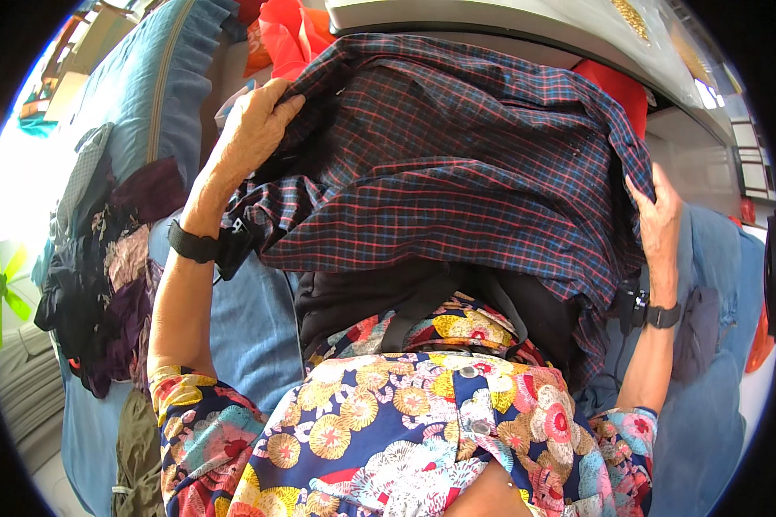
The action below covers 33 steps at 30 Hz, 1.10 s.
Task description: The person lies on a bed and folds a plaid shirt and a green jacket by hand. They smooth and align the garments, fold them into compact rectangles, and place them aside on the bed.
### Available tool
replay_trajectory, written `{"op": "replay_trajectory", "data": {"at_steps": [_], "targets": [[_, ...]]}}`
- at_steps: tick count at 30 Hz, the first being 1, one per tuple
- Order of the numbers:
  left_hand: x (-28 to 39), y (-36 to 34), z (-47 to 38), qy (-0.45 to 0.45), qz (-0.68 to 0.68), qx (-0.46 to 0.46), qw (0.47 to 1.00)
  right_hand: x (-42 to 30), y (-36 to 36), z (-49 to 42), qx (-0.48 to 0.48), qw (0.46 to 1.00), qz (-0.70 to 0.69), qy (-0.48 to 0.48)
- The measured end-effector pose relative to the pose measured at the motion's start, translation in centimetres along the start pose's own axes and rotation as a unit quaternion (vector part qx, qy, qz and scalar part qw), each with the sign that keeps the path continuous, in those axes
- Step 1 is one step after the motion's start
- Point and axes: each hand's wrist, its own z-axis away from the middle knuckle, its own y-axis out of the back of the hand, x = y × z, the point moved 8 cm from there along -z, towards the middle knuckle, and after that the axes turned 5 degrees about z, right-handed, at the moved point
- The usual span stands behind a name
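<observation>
A dark checked cloth garment with red and blue lines spreads between my two hands, over my lap. My left hand pinches its upper left edge between thumb and fingers. On the right side, my right hand grips the opposite edge, with the thumb towards the cloth. The fabric sags in folds between them, and its near edge hangs over black cloth at my lap. A bunched part of the garment lies below my left hand. Each wrist wears a black strap with a small device.
Several crumpled clothes lie in a heap on the left over a blue denim cover. A dark cloth rests at the right. Beyond the garment are a red bag and a pale cabinet-like surface. A green fan shows far left.
</observation>
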Motion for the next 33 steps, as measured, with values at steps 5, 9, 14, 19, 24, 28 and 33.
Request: {"op": "replay_trajectory", "data": {"at_steps": [5, 9, 14, 19, 24, 28, 33], "targets": [[-0.3, 2.0, 0.9, 0.033, 0.020, 0.074, 0.997, 0.9, -0.6, 2.4, -0.032, 0.993, 0.039, -0.108], [-0.1, 5.2, 2.3, 0.027, 0.176, 0.163, 0.970, -0.1, 1.0, 4.3, 0.081, 0.995, -0.055, 0.013], [-0.7, 5.1, 3.9, 0.069, 0.139, 0.139, 0.978, 1.7, 1.4, 6.0, 0.055, 0.997, -0.049, 0.000], [-1.5, 4.8, 5.0, 0.086, 0.084, 0.104, 0.987, 1.2, 2.0, 6.2, 0.053, 0.998, -0.034, 0.026], [-1.3, 5.7, 6.1, 0.049, 0.098, 0.088, 0.990, 0.7, 3.6, 6.3, 0.025, 0.999, -0.011, 0.019], [-2.7, 6.0, 6.3, 0.105, 0.084, 0.057, 0.989, 1.8, 4.4, 5.8, -0.004, 0.999, -0.050, 0.005], [-3.3, 7.8, 6.1, 0.100, 0.094, 0.070, 0.988, 3.2, 6.1, 5.7, 0.051, 0.998, -0.011, 0.031]]}}
